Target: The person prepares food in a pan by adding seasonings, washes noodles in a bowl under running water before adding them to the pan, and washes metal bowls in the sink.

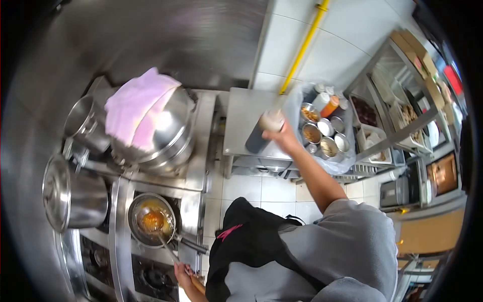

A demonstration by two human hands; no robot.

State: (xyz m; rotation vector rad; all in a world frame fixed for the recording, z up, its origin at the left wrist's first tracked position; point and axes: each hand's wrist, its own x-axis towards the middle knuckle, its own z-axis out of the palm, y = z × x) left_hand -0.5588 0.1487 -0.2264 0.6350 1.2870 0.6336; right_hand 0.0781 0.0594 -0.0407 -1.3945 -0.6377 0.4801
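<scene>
My right hand [284, 137] is closed around the upper part of a dark squeeze bottle [257, 138] with a pale top, tilted over the steel side table. Down at the stove, my left hand [185, 274] grips the long handle of a ladle [169, 248], whose end looks wooden. The ladle's bowl lies inside a frying pan [174, 227] on a burner, among orange-brown liquid and oil. The pan's dark handle points toward my apron, and neither hand touches it.
A big steel pot [173, 151] with a pink cloth [138, 103] stands behind the pan. Left are a lidded pot [90, 201] and another steel pot [80, 116]. A plastic-lined tub [297, 100] holds bottles and seasoning bowls. Shelves [392, 141] with food trays rise at right.
</scene>
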